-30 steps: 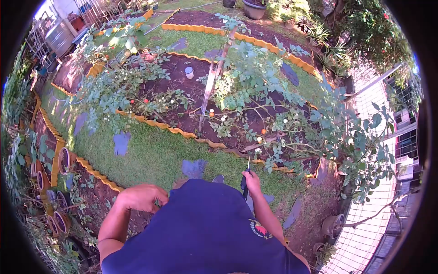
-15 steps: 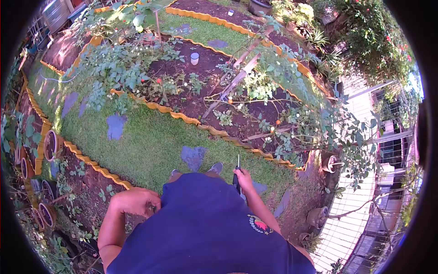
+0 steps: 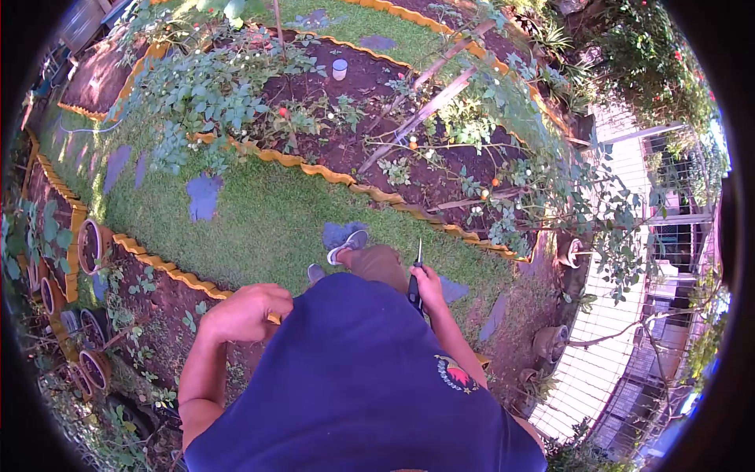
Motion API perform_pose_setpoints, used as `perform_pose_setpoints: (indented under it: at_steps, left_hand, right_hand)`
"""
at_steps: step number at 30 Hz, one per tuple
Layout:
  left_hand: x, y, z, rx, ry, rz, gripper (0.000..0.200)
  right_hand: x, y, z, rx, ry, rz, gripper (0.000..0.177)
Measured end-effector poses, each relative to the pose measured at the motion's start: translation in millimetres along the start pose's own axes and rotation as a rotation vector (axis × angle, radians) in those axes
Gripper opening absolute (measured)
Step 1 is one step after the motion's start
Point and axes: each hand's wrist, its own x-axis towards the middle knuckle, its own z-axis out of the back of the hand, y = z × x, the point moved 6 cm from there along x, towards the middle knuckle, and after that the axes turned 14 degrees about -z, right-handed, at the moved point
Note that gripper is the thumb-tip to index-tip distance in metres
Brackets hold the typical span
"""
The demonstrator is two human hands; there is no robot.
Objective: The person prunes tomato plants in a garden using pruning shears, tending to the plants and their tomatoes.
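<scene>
From where I stand it's a sunny garden, with a lawn [image 3: 259, 208] of short grass running across the middle of the frame. Flat grey slabs [image 3: 204, 197] are set into it; one lies just beside the person's shoe [image 3: 348, 245], at the centre. Wavy yellow edging [image 3: 314, 171] borders the dark soil bed [image 3: 370, 98] above, where leafy plants [image 3: 212, 98] carry a few red and orange fruits. A pale cup [image 3: 339, 69] sits upright on that soil, upper centre, and weathered wooden stakes [image 3: 425, 114] lean to its right. Round pots [image 3: 96, 245] stand along the left edge, and a bright paved strip [image 3: 602, 338] curves down the right, by a wire fence [image 3: 680, 252].

The right hand [image 3: 429, 289], right of centre near the dark blue shirt [image 3: 370, 377], is closed around the handle of a slim tool [image 3: 415, 293], its narrow metal tip pointing up the frame over the grass. The left hand [image 3: 248, 313], lower left, has its fingers curled in at the shirt's edge; I can't tell whether they pinch anything.
</scene>
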Motion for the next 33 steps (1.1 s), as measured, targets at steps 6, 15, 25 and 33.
perform_pose_setpoints:
  at_steps: [6,15,25,33]
  left_hand:
    - [0.1,15.8,12.1,-0.147,0.096,0.168,0.036]
    - [108.3,9.4,68.2,-0.05,0.002,0.027,0.029]
    - [189.1,105.1,118.7,-0.4,-0.205,0.056,0.037]
    - [246.1,228.2,150.9,0.321,0.015,0.354,0.042]
  right_hand:
    - [40.3,47.6,-20.3,0.02,0.088,0.025,0.045]
    - [95.4,150.6,-22.1,-0.233,0.099,0.158,0.061]
    - [116.0,156.7,40.2,-0.091,0.018,0.031,0.058]
    - [94.6,95.6,28.3,0.108,-0.063,-0.168,0.052]
